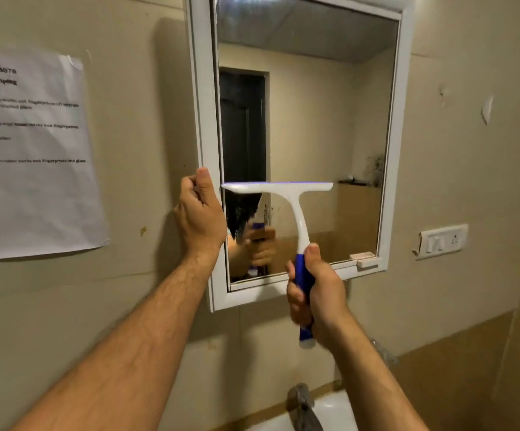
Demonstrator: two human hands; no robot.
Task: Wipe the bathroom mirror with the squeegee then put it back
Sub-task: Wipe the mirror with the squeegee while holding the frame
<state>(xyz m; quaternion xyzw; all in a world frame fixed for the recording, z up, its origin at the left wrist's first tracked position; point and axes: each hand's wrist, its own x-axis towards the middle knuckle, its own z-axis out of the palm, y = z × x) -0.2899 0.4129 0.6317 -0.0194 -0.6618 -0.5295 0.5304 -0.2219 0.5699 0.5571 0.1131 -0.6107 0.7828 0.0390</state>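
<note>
A white-framed mirror [314,119] hangs on the beige wall. My right hand [317,290] grips the blue handle of a white squeegee [296,209], whose blade lies level against the lower half of the glass. My left hand [199,213] holds the left edge of the mirror frame, thumb up along the frame and fingers curled behind it. The glass reflects the hand with the squeegee.
A printed paper sheet [31,150] is taped to the wall on the left. A switch and socket plate [442,241] sits to the right of the mirror. Below are a metal tap [302,405] and a white basin [336,412]. A small white soap holder [366,258] sits on the mirror's lower right frame.
</note>
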